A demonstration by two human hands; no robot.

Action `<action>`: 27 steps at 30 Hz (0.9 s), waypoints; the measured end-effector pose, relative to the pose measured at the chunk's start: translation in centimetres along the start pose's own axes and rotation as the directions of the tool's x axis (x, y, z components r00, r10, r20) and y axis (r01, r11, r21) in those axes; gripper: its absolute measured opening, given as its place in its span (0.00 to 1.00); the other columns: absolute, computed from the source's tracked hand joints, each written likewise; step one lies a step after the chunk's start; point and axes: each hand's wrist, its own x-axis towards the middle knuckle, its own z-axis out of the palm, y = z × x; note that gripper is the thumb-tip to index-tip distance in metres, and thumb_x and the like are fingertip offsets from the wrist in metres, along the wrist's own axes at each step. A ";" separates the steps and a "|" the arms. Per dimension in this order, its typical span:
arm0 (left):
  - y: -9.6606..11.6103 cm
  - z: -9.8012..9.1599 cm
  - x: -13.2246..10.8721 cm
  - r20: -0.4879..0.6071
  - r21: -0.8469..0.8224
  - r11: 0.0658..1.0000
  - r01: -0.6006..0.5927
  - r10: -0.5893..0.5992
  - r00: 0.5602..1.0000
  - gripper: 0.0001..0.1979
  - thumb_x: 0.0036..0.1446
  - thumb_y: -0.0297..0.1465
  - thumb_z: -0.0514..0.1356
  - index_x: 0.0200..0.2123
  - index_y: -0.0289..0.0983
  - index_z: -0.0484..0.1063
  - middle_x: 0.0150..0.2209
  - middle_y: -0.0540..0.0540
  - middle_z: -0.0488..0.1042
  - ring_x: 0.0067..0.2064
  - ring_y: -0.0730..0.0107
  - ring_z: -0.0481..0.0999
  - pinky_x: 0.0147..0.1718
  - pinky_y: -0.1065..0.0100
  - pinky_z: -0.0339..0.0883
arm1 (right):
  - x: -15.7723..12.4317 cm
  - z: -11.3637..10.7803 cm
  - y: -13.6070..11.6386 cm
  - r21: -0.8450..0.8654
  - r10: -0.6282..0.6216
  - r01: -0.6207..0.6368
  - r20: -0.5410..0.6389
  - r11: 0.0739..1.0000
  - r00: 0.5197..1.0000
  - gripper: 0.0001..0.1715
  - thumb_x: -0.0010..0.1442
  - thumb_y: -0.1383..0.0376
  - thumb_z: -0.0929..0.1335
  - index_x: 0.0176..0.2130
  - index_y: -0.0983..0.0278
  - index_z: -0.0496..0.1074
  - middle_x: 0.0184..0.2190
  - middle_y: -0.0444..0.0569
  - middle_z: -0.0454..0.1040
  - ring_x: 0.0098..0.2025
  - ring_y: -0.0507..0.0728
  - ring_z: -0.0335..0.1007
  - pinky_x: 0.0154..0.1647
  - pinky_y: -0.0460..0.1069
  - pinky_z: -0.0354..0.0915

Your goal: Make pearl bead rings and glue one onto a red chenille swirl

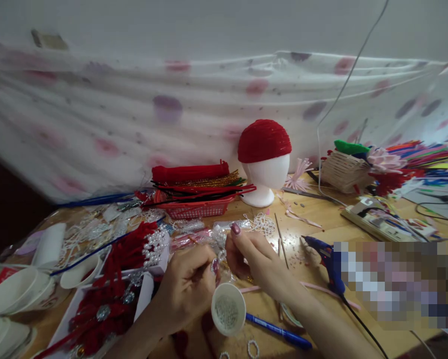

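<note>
My left hand (186, 286) is curled with its fingers pinched together just left of a small white cup (228, 309) that holds tiny beads. My right hand (255, 257) sits close beside it, fingers bent and pinched near a clear packet of pearl beads (224, 232). What the fingertips pinch is too small to make out. A blue pen (279, 331) lies on the wooden table (321, 219) under my right forearm. A blue glue gun (326, 254) rests to the right of my right hand.
A white foam head wears a red cap (264, 140) at the back. A red basket (197, 207) holds red and gold pipe cleaners. Red ornaments with pearls (111, 294) fill a white box on the left, beside white bowls (14, 291). A woven basket (345, 172) stands far right.
</note>
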 end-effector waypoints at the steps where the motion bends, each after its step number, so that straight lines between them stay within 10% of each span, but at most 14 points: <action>1: 0.1 -0.1 0.1 0.002 0.084 0.993 -0.084 0.084 0.996 0.13 0.55 0.23 0.49 0.19 0.39 0.56 0.17 0.56 0.58 0.20 0.77 0.59 0.20 0.73 0.51 | -0.1 0.0 -0.1 0.020 0.054 -0.055 0.043 0.998 0.998 0.35 0.71 0.48 0.55 0.19 0.63 0.59 0.14 0.39 0.57 0.18 0.47 0.50 0.20 0.46 0.49; 7: -0.2 -0.2 0.1 0.054 0.309 0.882 -0.355 0.356 0.933 0.13 0.55 0.19 0.49 0.23 0.40 0.55 0.19 0.57 0.60 0.20 0.78 0.59 0.21 0.73 0.51 | -0.4 -0.9 -1.1 -0.053 0.080 -0.071 0.192 0.996 0.978 0.25 0.67 0.52 0.64 0.24 0.63 0.60 0.21 0.39 0.59 0.23 0.48 0.52 0.23 0.45 0.51; 17: 0.0 -0.6 -0.4 0.161 -0.160 0.983 0.088 -0.062 0.985 0.15 0.59 0.27 0.50 0.19 0.38 0.62 0.17 0.54 0.63 0.20 0.77 0.62 0.20 0.74 0.54 | -0.5 -2.7 -2.1 -0.434 -0.456 0.569 0.343 0.698 0.821 0.09 0.69 0.70 0.61 0.39 0.63 0.69 0.33 0.48 0.72 0.36 0.53 0.64 0.36 0.49 0.61; 27: 0.3 -0.7 -0.4 0.180 -0.295 0.938 0.181 -0.132 0.975 0.13 0.57 0.29 0.52 0.20 0.37 0.64 0.18 0.54 0.63 0.20 0.78 0.62 0.19 0.76 0.54 | -0.6 -2.2 -1.3 -0.296 -0.386 0.441 0.227 0.847 0.894 0.01 0.65 0.68 0.66 0.39 0.64 0.69 0.31 0.45 0.72 0.31 0.49 0.67 0.31 0.45 0.64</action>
